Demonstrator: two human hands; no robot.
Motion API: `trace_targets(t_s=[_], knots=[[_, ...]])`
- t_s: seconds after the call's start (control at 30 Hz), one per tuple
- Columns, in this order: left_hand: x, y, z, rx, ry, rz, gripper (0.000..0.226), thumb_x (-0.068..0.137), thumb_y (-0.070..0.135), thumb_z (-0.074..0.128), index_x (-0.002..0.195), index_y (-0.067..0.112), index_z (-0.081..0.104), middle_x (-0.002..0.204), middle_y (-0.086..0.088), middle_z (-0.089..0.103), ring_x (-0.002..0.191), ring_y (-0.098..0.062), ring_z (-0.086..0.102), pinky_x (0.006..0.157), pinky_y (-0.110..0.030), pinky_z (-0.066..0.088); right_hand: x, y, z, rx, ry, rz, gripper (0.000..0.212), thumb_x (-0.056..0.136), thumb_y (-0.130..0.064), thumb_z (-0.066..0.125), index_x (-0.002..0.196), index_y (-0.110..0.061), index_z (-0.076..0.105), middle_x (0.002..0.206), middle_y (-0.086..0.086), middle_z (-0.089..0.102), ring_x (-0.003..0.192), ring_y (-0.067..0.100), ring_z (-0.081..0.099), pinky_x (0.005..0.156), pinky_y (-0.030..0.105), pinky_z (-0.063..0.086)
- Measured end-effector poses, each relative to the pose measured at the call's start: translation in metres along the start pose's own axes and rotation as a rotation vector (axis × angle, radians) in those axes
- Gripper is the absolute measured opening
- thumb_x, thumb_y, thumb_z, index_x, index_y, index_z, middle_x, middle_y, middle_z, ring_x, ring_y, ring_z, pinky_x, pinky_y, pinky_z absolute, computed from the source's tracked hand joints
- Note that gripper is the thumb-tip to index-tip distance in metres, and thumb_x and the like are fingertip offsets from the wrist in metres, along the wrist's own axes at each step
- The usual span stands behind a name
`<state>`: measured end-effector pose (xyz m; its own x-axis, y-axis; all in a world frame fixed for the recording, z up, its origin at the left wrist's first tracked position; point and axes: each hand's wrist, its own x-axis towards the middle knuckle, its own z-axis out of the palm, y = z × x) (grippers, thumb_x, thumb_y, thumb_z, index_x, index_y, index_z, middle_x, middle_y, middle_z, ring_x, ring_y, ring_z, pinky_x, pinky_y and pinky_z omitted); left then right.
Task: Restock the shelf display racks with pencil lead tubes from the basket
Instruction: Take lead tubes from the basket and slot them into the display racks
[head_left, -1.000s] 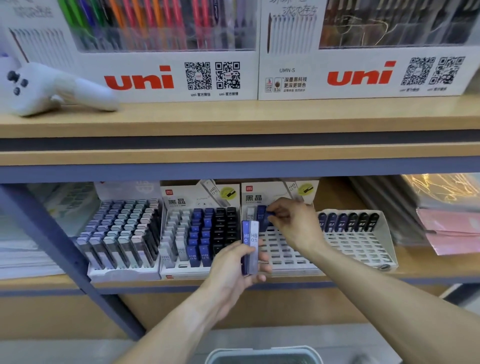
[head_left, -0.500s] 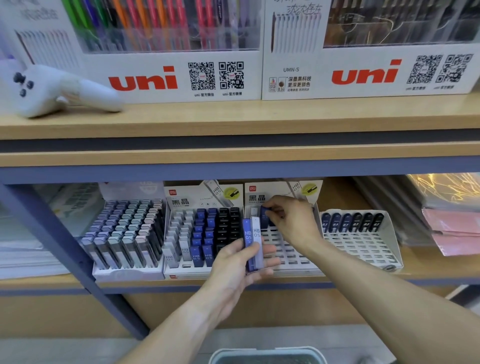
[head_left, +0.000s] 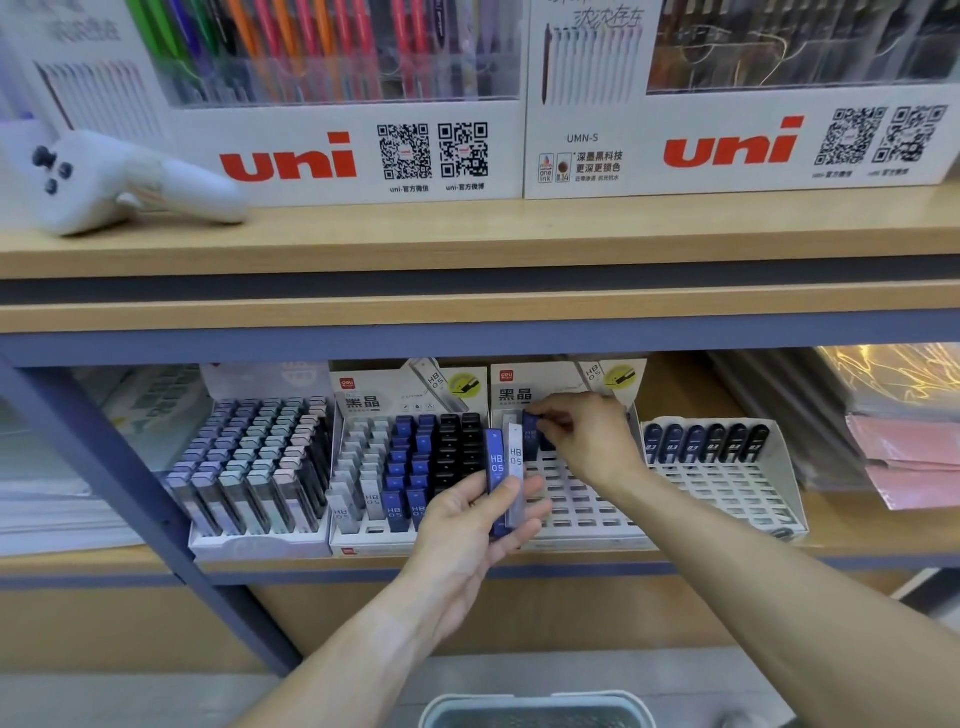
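The left hand (head_left: 467, 525) gripped two pencil lead tubes upright in front of the lower shelf (head_left: 675, 558): a dark blue tube (head_left: 496, 478) and a grey-white tube (head_left: 515, 475), each printed "HB 05" and standing side by side with their long axes near vertical, caps up. The right hand (head_left: 587, 441) pinched the cap end of another blue tube (head_left: 530, 434) at the back row of the third display rack (head_left: 582, 499), a white slotted tray whose header card carried a red "deli" mark and the characters "黑晶"; that tube stood upright, tilted slightly back, its lower end in or at a slot, which I could not tell. Beside it on the left, the second display rack (head_left: 410, 467) bore the same "黑晶" header and held white, blue and black tubes marked "HB 05". A far-left rack (head_left: 254, 467) held pastel-capped tubes, and a right-hand tray (head_left: 727, 483) had one back row of dark tubes marked "0.3". On the upper shelf stood two pen display boxes (head_left: 727, 150) printed "uni", one reading "UMN-S", with QR codes. The basket (head_left: 535, 709) rim showed at the bottom edge
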<state>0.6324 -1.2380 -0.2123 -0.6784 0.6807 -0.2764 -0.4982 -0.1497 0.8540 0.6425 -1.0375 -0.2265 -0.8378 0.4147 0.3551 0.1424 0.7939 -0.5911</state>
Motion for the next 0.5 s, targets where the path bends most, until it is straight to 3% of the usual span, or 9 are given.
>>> trace_targets(t_s=[0.1,0.17,0.23,0.33,0.4,0.5], knots=[[0.0,0.0,0.0,-0.038,-0.011,-0.013,0.03,0.1,0.011,0.059,0.13,0.011,0.064,0.116,-0.011,0.075,0.108,-0.027,0.073,0.088,-0.033,0.061,-0.004,-0.001,-0.001,-0.106,-0.094,-0.016,0.035,0.096,-0.003,0.059,0.125,-0.019,0.072,0.125,0.003,0.072,0.112,0.022,0.067,0.098,0.03,0.051],[0.0,0.001,-0.001,-0.061,-0.012,-0.023,0.03,0.1,0.011,0.059,0.129,0.01,0.064,0.116,-0.012,0.075,0.109,-0.028,0.073,0.087,-0.033,0.061,-0.007,-0.001,-0.003,-0.152,-0.074,-0.028,0.04,0.096,-0.001,0.056,0.128,-0.02,0.069,0.119,0.006,0.072,0.104,0.024,0.066,0.086,0.026,0.049],[0.0,0.002,-0.002,-0.076,-0.013,-0.034,0.03,0.1,0.011,0.058,0.129,0.009,0.065,0.116,-0.012,0.075,0.108,-0.029,0.073,0.085,-0.031,0.062,-0.009,-0.006,-0.006,-0.133,0.0,0.003,0.038,0.096,-0.004,0.056,0.128,-0.022,0.068,0.107,0.001,0.071,0.088,0.015,0.064,0.073,0.018,0.044],[-0.001,0.001,-0.002,-0.071,-0.011,-0.044,0.029,0.1,0.01,0.059,0.128,0.009,0.066,0.116,-0.013,0.075,0.107,-0.03,0.073,0.081,-0.03,0.063,-0.013,-0.021,-0.015,0.249,-0.004,0.181,0.021,0.097,-0.012,0.062,0.112,-0.023,0.072,0.095,-0.008,0.074,0.081,0.006,0.067,0.071,0.014,0.047],[-0.002,0.001,-0.001,-0.067,-0.008,-0.044,0.03,0.1,0.01,0.059,0.129,0.009,0.066,0.116,-0.013,0.075,0.107,-0.03,0.073,0.079,-0.029,0.063,-0.019,-0.032,-0.021,0.574,-0.127,0.286,0.016,0.098,-0.014,0.063,0.111,-0.02,0.072,0.095,0.003,0.077,0.085,0.018,0.073,0.069,0.023,0.054],[-0.004,0.002,-0.001,-0.048,-0.002,-0.033,0.029,0.1,0.011,0.059,0.127,0.01,0.067,0.115,-0.013,0.075,0.107,-0.031,0.073,0.076,-0.027,0.063,-0.028,-0.04,-0.031,0.73,-0.221,0.284,0.019,0.098,-0.007,0.063,0.114,-0.013,0.07,0.095,0.014,0.077,0.085,0.024,0.073,0.07,0.025,0.058]])
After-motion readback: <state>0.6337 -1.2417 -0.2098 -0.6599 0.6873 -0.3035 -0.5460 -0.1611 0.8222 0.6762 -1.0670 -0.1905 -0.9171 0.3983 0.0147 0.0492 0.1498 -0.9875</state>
